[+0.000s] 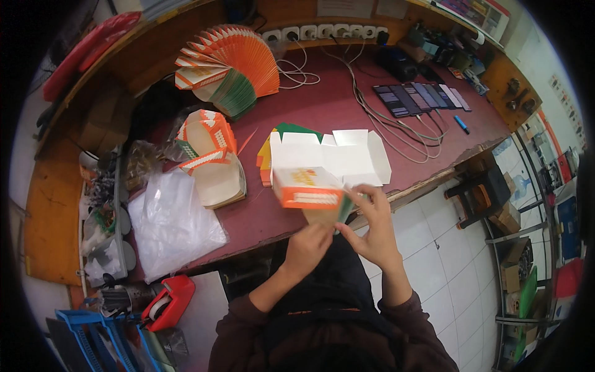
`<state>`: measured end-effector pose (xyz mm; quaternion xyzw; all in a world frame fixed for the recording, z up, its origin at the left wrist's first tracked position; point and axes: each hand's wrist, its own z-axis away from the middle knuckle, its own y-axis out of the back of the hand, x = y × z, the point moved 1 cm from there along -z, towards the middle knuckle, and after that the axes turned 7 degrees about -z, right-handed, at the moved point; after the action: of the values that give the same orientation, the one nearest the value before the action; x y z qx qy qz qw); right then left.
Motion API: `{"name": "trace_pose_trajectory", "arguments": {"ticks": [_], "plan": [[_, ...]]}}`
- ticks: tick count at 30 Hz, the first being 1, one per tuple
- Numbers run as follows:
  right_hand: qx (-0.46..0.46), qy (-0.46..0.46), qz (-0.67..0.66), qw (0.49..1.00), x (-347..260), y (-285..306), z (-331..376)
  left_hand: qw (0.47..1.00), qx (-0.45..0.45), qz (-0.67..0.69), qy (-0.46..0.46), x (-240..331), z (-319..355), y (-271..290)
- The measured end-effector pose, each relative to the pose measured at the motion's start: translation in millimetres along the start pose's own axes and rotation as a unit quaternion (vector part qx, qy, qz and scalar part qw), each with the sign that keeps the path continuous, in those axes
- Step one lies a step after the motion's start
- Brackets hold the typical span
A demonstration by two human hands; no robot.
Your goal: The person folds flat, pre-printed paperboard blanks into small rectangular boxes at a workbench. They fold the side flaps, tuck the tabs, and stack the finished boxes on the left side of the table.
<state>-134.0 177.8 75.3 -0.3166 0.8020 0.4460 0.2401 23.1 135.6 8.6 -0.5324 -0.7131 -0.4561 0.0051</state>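
Together, the left hand (307, 251) and the right hand (377, 232) held a folded carton (310, 180), orange, white and green, at the near side of the white unfolded carton (356, 160).

The left hand was closed on the lower part of the folded carton, while the right hand had its green side between thumb and fingers; some parts looked blurred. Under the white unfolded carton, yellow and green cardboard (265, 155) stuck out. To the left of the white one lay a stack of orange cartons (220, 177), and nearer on that side lay clear plastic bags (176, 223). Beyond it, to the left, a fan of orange and green cartons (257, 62) was spread. Beyond it, to the right, lay a row of phones (415, 98), with a blue pen (461, 124) near them.
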Motion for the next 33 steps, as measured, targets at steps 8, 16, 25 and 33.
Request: {"name": "trace_pose_trajectory", "arguments": {"ticks": [8, 16, 25, 33], "plan": [[-0.006, -0.123, -0.058, 0.991, 42.2, -20.1, 9.4, 0.976, -0.028, -0.001, -0.214, 4.8, -5.8, 42.5], [-0.128, 0.009, -0.219, 0.967, 25.5, -41.8, 47.4, 0.944, -0.022, 0.324, 0.05, -23.9, -13.7, 43.1], [0.059, 0.016, -0.145, 0.988, 11.3, -8.4, 36.9, 0.86, -0.147, 0.481, 0.089, -25.5, 19.1, 7.8], [-0.126, -0.148, -0.018, 0.981, 60.9, -47.6, 16.2, 0.75, -0.326, 0.481, 0.314, -12.3, 54.5, 26.6]]}}
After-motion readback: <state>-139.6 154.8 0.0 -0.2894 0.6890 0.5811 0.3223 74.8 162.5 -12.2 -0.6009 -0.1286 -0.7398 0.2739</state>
